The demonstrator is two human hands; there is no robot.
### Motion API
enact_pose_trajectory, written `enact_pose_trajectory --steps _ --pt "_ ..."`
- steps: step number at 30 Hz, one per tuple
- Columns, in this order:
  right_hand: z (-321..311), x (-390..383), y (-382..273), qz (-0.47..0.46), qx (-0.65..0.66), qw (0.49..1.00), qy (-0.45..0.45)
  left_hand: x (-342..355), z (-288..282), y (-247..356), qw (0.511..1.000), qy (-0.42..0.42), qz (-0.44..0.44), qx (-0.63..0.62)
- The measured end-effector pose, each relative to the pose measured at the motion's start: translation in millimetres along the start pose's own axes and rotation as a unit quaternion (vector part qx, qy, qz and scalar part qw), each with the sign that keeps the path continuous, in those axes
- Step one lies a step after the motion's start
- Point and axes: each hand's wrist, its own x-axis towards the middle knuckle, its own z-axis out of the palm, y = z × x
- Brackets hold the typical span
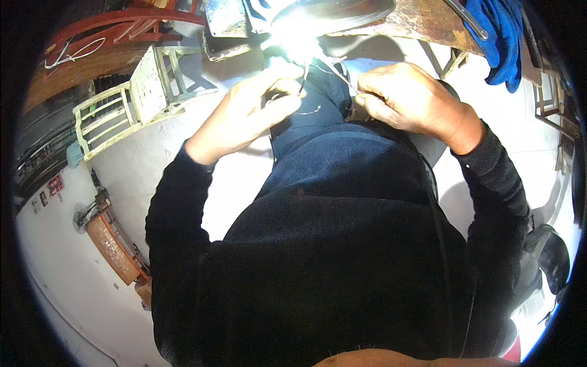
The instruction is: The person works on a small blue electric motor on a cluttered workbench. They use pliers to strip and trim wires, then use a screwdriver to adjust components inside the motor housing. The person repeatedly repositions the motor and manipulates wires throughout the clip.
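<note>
My left hand [251, 113] is closed in a pinch, thumb against fingers, on a thin dark wire [304, 78] that runs up into a bright glare. From beside its fingertips a fine loose strand [310, 112] hangs over my blue jeans. To the right, my right hand [409, 101] also pinches, fingers pressed together on a thin reddish wire [340, 74]. Both wires rise toward the same glare [293, 40], which washes out whatever they join. The two hands are apart, held above my lap at the table's near edge.
A worn wooden table [422, 24] lies ahead, with a dark rounded object [354, 15] on it. A blue cloth [498, 43] hangs at its right, beside a metal tool [468, 19]. On the left stand a pale wooden chair [110, 119] and red wooden furniture [122, 24].
</note>
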Motion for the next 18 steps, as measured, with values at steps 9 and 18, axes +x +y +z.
enact_pose_trajectory --steps 9,18 --pt "3 24 -23 0.213 0.383 0.896 -0.064 40 32 12 0.969 0.091 0.024 -0.230" --pt "14 31 -22 -0.044 0.171 0.949 0.260 28 21 28 0.966 0.084 -0.039 -0.241"
